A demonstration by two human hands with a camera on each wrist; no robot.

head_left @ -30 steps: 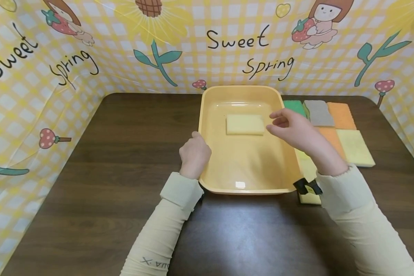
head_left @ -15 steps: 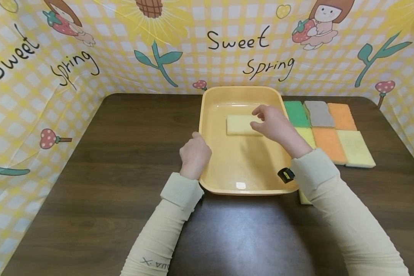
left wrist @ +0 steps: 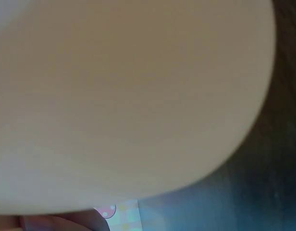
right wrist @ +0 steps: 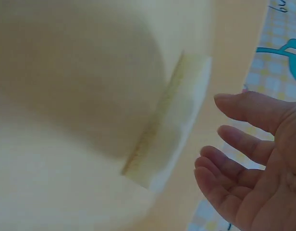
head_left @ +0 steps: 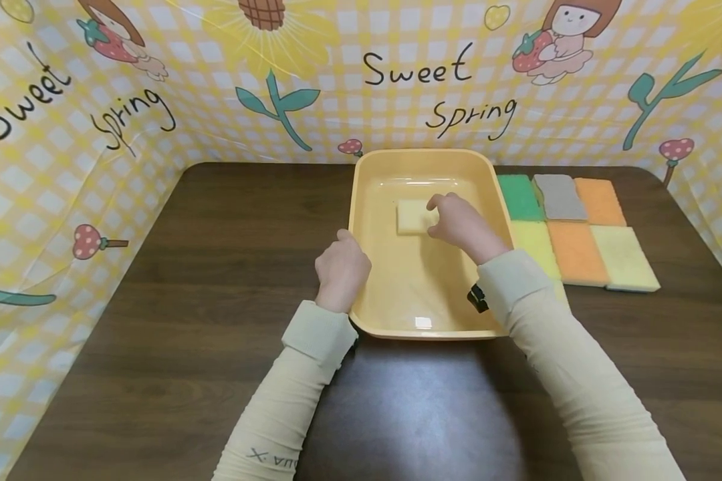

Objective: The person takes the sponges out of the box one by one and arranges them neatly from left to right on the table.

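Observation:
A pale yellow sponge (head_left: 412, 217) lies flat inside a yellow-orange plastic tray (head_left: 391, 287). Over its right end hovers my right hand (head_left: 459, 222), fingers loosely bent. In the right wrist view, a gap separates that hand (right wrist: 249, 159) from the sponge (right wrist: 169, 125), and it holds nothing. My left hand (head_left: 341, 272) grips the tray's left rim. The tray's outer wall (left wrist: 138, 96) fills most of the left wrist view, with parts of the left hand's fingers (left wrist: 66, 222) showing at the bottom left.
Right of the tray, several sponges lie in rows: green (head_left: 519, 197), grey (head_left: 561, 197), orange (head_left: 600, 202) and [another orange sponge (head_left: 577, 254), plus pale yellow (head_left: 626, 257). A yellow one (head_left: 534, 246) lies partly behind the right sleeve. Patterned cloth (head_left: 385, 40) stands behind the dark wooden table (head_left: 216, 267).
My right hand has moved left, from beside the sponge to over its right end. The left hand keeps its grip on the rim, and the sponge lies where it was.

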